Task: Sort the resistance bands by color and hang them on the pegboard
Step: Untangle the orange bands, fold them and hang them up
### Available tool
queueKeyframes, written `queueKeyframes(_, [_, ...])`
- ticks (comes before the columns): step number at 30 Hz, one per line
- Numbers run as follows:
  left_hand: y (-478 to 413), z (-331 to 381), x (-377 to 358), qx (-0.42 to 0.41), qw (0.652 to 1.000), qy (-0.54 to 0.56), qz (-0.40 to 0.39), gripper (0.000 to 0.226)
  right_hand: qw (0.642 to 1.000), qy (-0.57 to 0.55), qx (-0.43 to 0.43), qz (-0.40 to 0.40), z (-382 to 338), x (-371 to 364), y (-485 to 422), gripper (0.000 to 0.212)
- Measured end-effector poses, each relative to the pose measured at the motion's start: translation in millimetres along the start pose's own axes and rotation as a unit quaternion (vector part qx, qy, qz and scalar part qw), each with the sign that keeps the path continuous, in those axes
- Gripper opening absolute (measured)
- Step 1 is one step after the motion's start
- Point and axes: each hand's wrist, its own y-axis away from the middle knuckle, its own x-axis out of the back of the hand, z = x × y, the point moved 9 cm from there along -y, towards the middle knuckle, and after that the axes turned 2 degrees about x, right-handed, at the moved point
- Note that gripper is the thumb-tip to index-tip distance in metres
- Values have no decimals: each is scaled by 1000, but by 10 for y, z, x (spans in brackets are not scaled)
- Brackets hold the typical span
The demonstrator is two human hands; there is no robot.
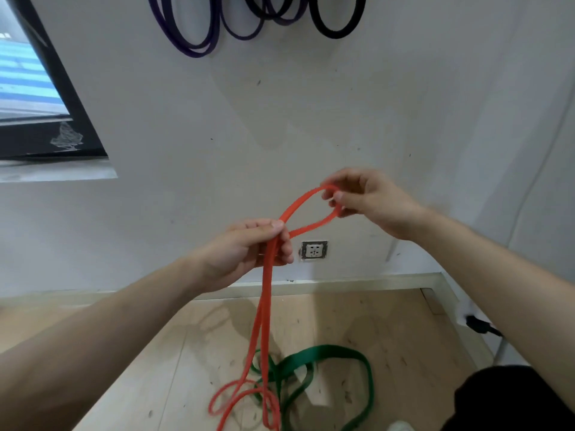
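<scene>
green resistance band [329, 353] lies on wood floor [155, 368], red resistance band [266, 306] lower loops piled over it. left hand [245, 247] grips both red strands, right hand [370, 203] pinches its top loop. wall socket [314, 250] behind. purple bands [193, 42] and black band [336, 29] hang higher up.

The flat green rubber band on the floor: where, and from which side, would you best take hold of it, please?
Probably its far arc, from above: there the flat green rubber band curves alone over the wooden floor. Nearer, its loops tangle with the thin red rubber band, so gripping there would likely drag both.
</scene>
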Motion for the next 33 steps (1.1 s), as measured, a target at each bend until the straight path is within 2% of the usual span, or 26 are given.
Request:
queueKeyframes(2, [0,14,55,-2,1000,4,12,22,986,157,10,-52,-24,-109,42,34])
queueKeyframes(5, [9,8,99,6,1000,-19,8,21,971,209,24,-114,-167,-321,128,52])
queueKeyframes(8, [23,6,102,15,999,-41,-3,23,968,189,50,-159,-326,-556,185,56])
queueKeyframes(13, [47,-5,82,23,997,-75,-23,25,964,154,12,-217,-202,-836,222,30])
queueKeyframes(18, [63,-10,118,22,996,-85,-14,25,959,44,-37,-277,-51,-1044,270,23])
queueKeyframes(24, [93,-60,109,25,997,-66,-32,28,963,91,-26,-254,-133,-924,237,26])
queueKeyframes(27, [92,-55,39,14,996,-74,-57,29,971,61,-15,-229,-249,-818,216,25])
queueKeyframes(30, [83,-64,19,12,994,-87,-61,29,984,52,19,-166,-365,-660,143,28])
queueKeyframes(33, [85,-167,43,32,994,-88,-57,34,997,11,49,-51,-453,-305,30,29])
